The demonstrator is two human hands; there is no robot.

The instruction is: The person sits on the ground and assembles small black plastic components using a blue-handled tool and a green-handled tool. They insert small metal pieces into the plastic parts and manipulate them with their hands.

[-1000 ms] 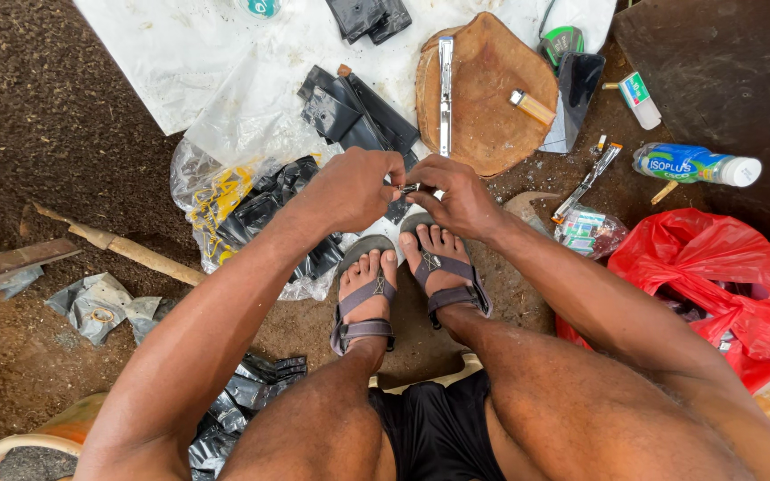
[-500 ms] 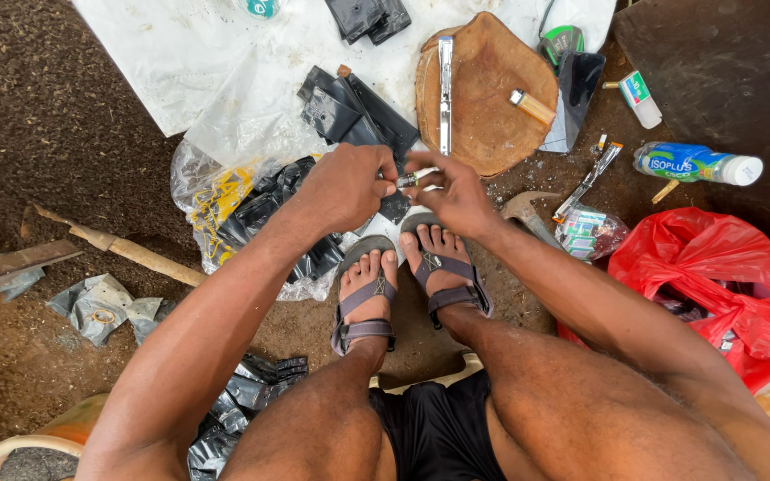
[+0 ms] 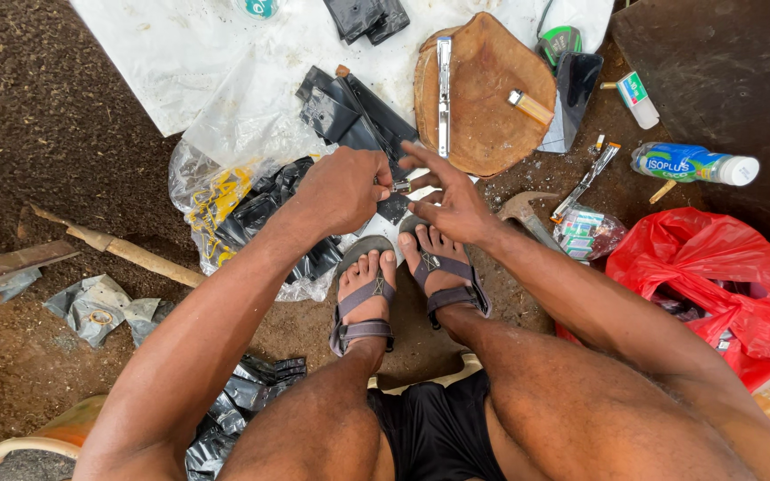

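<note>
While left hand pinches a small metal piece (tiny), right hand, fingers spread, holds nothing; it could slip into the dirt.

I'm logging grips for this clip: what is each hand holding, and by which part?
The left hand pinches a small metal piece by its near end. The right hand is open, fingers spread, holding nothing.

Both hands — left hand, right hand — meet on a small metal piece above sandalled feet.
</note>
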